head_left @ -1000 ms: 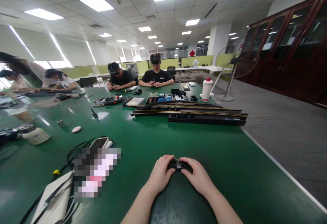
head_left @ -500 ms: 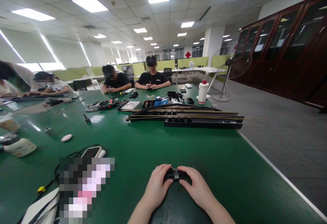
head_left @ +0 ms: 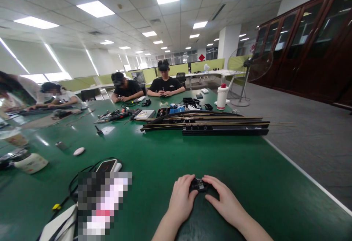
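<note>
A small black part with a clear or silvery piece in its middle [head_left: 200, 185] is held low over the green table in front of me. My left hand [head_left: 182, 199] grips its left end between thumb and fingers. On the other side, my right hand [head_left: 224, 199] has its thumb apart from the part. Its index fingertip lies at or very near the part's upper right corner; I cannot tell whether it touches. What exactly the part is cannot be made out.
Long black rails with thin brass-coloured rods [head_left: 225, 127] lie across the table ahead. Tools [head_left: 115, 114] and a white bottle with a red cap [head_left: 222, 97] stand beyond. To my left are a cabled device [head_left: 107, 166], a white oval object [head_left: 79, 151] and a jar [head_left: 31, 163]. Several people sit farther off.
Both hands and the black part sit slightly farther right in view, as does the table scene. My right thumb and fingers have spread and loosened from the part; my left hand keeps its grip.
</note>
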Available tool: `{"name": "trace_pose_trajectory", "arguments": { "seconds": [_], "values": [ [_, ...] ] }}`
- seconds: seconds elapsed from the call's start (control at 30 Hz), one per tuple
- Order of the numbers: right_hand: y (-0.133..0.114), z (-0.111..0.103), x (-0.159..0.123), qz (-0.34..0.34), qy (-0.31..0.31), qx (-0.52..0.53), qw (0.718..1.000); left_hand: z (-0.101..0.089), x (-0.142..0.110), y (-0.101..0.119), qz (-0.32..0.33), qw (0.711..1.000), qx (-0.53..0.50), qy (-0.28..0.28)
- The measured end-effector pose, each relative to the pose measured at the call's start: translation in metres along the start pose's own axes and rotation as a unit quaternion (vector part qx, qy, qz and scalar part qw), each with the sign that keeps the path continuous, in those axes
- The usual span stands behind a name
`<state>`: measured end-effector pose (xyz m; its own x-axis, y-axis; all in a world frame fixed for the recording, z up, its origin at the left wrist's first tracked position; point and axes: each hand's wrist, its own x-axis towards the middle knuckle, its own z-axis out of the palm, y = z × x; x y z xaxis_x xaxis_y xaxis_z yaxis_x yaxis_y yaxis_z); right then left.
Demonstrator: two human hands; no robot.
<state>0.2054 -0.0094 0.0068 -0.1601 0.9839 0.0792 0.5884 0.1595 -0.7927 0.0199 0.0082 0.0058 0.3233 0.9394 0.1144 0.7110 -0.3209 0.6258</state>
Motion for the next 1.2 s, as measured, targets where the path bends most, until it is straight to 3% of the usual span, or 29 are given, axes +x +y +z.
{"name": "trace_pose_trajectory", "arguments": {
  "seconds": [0.37,0.9,1.2],
  "values": [
    [-0.0033,-0.0003,0.0016,-0.032,0.018,0.011,0.999,0.0055,0.0022,-0.0086,0.053,0.998,0.02,0.016],
    [-0.0035,0.0025,0.0028,-0.047,0.015,0.008,0.999,0.0036,0.0008,-0.0103,0.063,0.998,0.01,0.013],
    [-0.004,0.0063,0.009,-0.08,0.054,0.006,0.995,-0.0006,0.0022,-0.008,0.059,0.998,-0.005,0.003]
  ]
}}
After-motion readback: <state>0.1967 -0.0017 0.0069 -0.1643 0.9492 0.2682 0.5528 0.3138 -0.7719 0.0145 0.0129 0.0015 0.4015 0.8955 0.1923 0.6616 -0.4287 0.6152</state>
